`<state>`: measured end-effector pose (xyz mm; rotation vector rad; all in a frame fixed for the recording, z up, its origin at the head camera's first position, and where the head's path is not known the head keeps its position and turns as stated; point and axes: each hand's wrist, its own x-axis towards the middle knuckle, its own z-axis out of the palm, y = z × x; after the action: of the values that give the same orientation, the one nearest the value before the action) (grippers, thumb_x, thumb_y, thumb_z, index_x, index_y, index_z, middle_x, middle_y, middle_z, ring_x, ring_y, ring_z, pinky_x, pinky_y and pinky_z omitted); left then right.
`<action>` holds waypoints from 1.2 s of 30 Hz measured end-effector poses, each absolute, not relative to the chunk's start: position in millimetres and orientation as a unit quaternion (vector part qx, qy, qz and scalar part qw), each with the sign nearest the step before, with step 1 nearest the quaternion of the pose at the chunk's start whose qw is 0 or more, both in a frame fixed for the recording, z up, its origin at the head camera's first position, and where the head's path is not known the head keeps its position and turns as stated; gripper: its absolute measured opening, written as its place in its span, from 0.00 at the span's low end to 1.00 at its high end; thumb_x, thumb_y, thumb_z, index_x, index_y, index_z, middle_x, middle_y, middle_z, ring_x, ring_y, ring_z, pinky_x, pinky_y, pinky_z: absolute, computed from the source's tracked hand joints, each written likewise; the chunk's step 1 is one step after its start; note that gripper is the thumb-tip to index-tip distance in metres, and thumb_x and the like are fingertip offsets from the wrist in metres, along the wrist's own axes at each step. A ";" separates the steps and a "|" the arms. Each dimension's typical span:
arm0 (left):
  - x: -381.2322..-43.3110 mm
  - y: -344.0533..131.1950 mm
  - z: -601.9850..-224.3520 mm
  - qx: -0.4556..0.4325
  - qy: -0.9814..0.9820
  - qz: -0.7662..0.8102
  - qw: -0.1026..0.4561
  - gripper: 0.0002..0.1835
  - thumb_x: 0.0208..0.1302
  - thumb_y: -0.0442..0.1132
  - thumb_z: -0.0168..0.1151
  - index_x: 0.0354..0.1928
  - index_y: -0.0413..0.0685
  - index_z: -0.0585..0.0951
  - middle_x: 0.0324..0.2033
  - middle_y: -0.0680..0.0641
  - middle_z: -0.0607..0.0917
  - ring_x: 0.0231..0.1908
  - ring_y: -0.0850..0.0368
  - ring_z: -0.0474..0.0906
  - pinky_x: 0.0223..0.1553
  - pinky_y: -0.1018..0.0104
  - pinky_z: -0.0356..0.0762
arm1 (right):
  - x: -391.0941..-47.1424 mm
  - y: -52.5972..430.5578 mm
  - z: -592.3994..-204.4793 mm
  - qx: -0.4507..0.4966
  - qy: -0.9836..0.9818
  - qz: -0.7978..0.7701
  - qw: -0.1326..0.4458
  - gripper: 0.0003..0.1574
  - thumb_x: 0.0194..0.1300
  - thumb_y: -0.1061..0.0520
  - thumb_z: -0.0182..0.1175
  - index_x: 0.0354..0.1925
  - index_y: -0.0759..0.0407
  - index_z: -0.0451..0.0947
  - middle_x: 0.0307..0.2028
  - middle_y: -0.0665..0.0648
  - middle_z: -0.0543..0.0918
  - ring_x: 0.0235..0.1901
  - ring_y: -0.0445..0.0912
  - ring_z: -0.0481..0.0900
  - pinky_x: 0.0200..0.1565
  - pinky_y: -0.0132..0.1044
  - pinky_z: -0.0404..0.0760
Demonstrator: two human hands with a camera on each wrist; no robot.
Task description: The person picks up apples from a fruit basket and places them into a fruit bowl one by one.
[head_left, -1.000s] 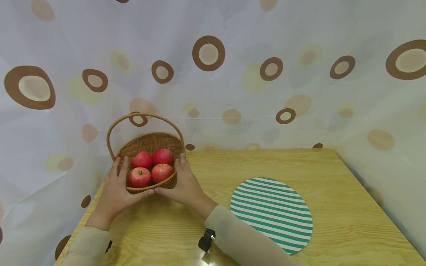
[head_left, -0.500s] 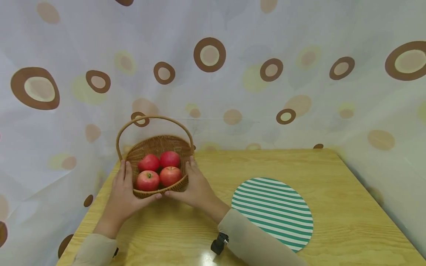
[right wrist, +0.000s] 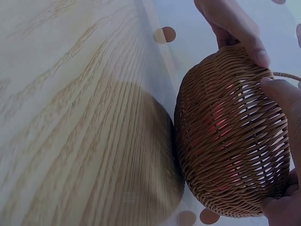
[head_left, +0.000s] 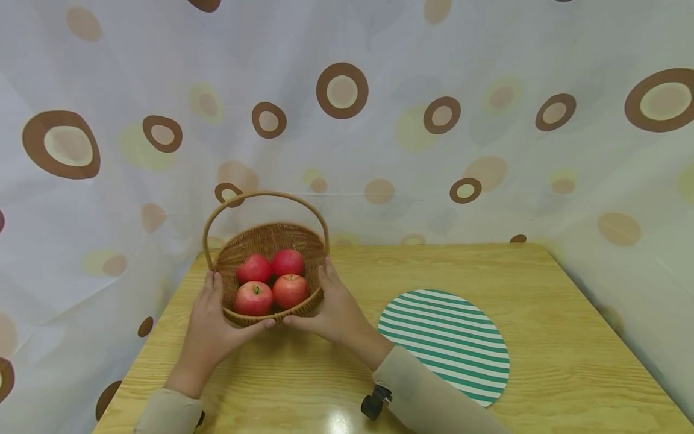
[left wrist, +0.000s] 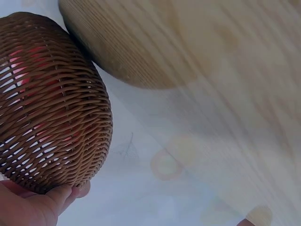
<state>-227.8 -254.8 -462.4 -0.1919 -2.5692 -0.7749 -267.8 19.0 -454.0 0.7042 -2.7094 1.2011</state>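
Observation:
A brown wicker basket point(head_left: 271, 238) with an arched handle point(head_left: 265, 194) stands upright near the table's back left. Several red apples point(head_left: 253, 299) lie inside it. My left hand point(head_left: 211, 328) holds its left side, and my right hand point(head_left: 341, 316) grips the right side. Both thumbs lie along the front rim, their tips close together. In the left wrist view, fingers point(left wrist: 59, 195) press against the woven wall point(left wrist: 56, 103). The right wrist view shows the basket point(right wrist: 225, 141) between both hands, right at the tabletop, with red showing through the weave.
A round green-and-white striped placemat point(head_left: 444, 343) lies on the wooden table point(head_left: 569, 337), right of the basket and partly behind my right forearm. A patterned cloth point(head_left: 390, 150) hangs behind the table and along both sides. A black strap device point(head_left: 376, 402) sits at my right wrist.
Both hands have moved the basket of apples to the right and slightly toward me, keeping their hold on its sides. The placemat has stayed in place.

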 end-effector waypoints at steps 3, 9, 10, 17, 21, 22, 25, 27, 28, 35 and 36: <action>-227.4 -249.5 -461.5 -0.066 -0.926 -0.287 0.235 0.80 0.38 0.70 0.86 0.80 0.25 0.53 0.80 0.21 0.52 0.77 0.18 0.54 0.68 0.20 0.64 | -266.9 23.3 -455.6 0.227 -0.889 0.394 0.048 0.82 0.52 0.22 0.76 0.84 0.66 0.50 0.86 0.63 0.44 0.82 0.62 0.56 0.74 0.57 0.72; -224.9 -237.7 -458.2 -0.064 -0.925 -0.290 0.237 0.81 0.35 0.72 0.86 0.79 0.23 0.56 0.78 0.20 0.55 0.77 0.18 0.56 0.68 0.21 0.67 | -263.5 33.9 -454.9 0.224 -0.889 0.397 0.051 0.83 0.51 0.22 0.76 0.84 0.66 0.50 0.86 0.64 0.44 0.81 0.63 0.57 0.73 0.59 0.73; -224.3 -235.6 -457.8 -0.064 -0.926 -0.291 0.234 0.81 0.36 0.72 0.86 0.79 0.23 0.56 0.78 0.20 0.55 0.77 0.18 0.56 0.68 0.21 0.67 | -262.6 35.8 -454.3 0.221 -0.890 0.395 0.050 0.83 0.51 0.22 0.76 0.83 0.67 0.50 0.86 0.64 0.44 0.81 0.63 0.56 0.73 0.59 0.73; -219.9 -222.3 -455.6 -0.058 -0.926 -0.291 0.235 0.79 0.36 0.74 0.85 0.77 0.21 0.60 0.77 0.19 0.56 0.77 0.18 0.56 0.67 0.21 0.67 | -258.4 46.9 -450.9 0.215 -0.891 0.397 0.042 0.84 0.51 0.22 0.77 0.84 0.65 0.50 0.86 0.61 0.43 0.82 0.63 0.55 0.73 0.60 0.73; -217.0 -216.9 -455.4 -0.055 -0.926 -0.290 0.233 0.80 0.35 0.75 0.84 0.77 0.21 0.60 0.78 0.20 0.57 0.77 0.19 0.56 0.68 0.22 0.67 | -255.2 52.6 -451.9 0.206 -0.896 0.391 0.041 0.85 0.49 0.21 0.77 0.84 0.64 0.49 0.86 0.59 0.42 0.82 0.62 0.56 0.74 0.59 0.73; -216.0 -215.6 -455.1 -0.055 -0.927 -0.289 0.232 0.80 0.35 0.76 0.84 0.77 0.21 0.60 0.78 0.20 0.57 0.77 0.19 0.57 0.68 0.22 0.67 | -253.7 54.1 -452.0 0.204 -0.897 0.390 0.041 0.85 0.49 0.21 0.77 0.84 0.65 0.49 0.86 0.58 0.42 0.82 0.62 0.56 0.74 0.59 0.72; -212.6 -210.4 -456.3 -0.062 -0.925 -0.289 0.237 0.81 0.33 0.76 0.84 0.76 0.20 0.60 0.77 0.20 0.59 0.77 0.20 0.58 0.68 0.23 0.68 | -248.3 60.3 -452.7 0.203 -0.899 0.385 0.044 0.85 0.49 0.20 0.76 0.84 0.65 0.50 0.86 0.58 0.43 0.82 0.62 0.56 0.74 0.60 0.72; -209.6 -206.4 -457.1 -0.065 -0.924 -0.289 0.240 0.82 0.32 0.77 0.84 0.76 0.20 0.61 0.77 0.20 0.59 0.77 0.20 0.59 0.68 0.23 0.68 | -244.2 65.0 -452.8 0.208 -0.898 0.386 0.048 0.85 0.49 0.20 0.76 0.84 0.65 0.49 0.86 0.60 0.43 0.82 0.62 0.55 0.73 0.61 0.72; -208.2 -204.2 -457.6 -0.067 -0.923 -0.290 0.243 0.82 0.32 0.77 0.84 0.76 0.20 0.61 0.77 0.20 0.60 0.77 0.20 0.59 0.68 0.23 0.69 | -242.3 67.4 -453.2 0.210 -0.897 0.386 0.050 0.85 0.49 0.20 0.76 0.84 0.64 0.49 0.86 0.60 0.44 0.82 0.62 0.55 0.73 0.61 0.72; -198.6 -191.7 -457.8 -0.081 -0.914 -0.301 0.258 0.83 0.31 0.77 0.84 0.81 0.29 0.56 0.80 0.27 0.58 0.79 0.26 0.58 0.70 0.26 0.69 | -232.7 79.1 -456.4 0.223 -0.894 0.381 0.069 0.85 0.48 0.19 0.76 0.84 0.62 0.49 0.86 0.62 0.45 0.82 0.62 0.55 0.74 0.62 0.70; -196.7 -190.2 -457.7 -0.080 -0.915 -0.301 0.255 0.84 0.32 0.77 0.84 0.81 0.29 0.55 0.81 0.27 0.57 0.79 0.26 0.58 0.70 0.26 0.69 | -231.2 80.3 -456.4 0.221 -0.895 0.381 0.068 0.86 0.48 0.19 0.76 0.84 0.61 0.49 0.86 0.62 0.45 0.82 0.61 0.54 0.74 0.62 0.70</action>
<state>-196.7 -190.2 -457.7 -0.2171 -2.4865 -0.8182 -231.2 80.3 -456.4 0.6672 -2.6959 1.1483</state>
